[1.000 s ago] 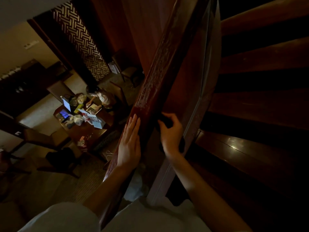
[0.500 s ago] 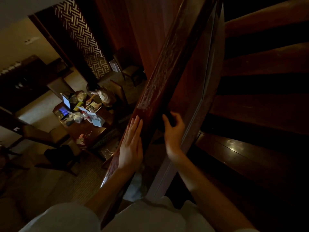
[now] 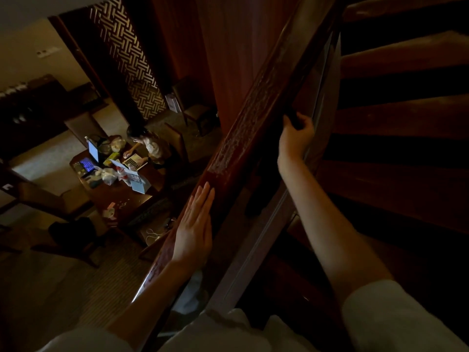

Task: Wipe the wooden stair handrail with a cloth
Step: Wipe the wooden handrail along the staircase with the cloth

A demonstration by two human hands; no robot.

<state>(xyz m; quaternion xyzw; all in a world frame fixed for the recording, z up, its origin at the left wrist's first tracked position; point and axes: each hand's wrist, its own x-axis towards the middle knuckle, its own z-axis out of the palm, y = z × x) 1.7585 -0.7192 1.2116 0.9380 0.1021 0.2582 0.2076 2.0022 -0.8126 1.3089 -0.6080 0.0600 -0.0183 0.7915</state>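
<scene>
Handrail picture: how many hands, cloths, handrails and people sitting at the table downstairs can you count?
hands: 2 (left hand, right hand)
cloth, dark, in the right hand: 1
handrail: 1
person at the table: 1
Total: 5

Very dim throughout, with a warm reddish cast. Brightest at the lit laptop screens (image 3: 92, 151) and table (image 3: 121, 199) far below. Faint sheen along the handrail (image 3: 253, 118). Stair treads (image 3: 406, 123) almost swallowed by shadow. Soft and grainy, with wide-angle bending toward the edges
</scene>
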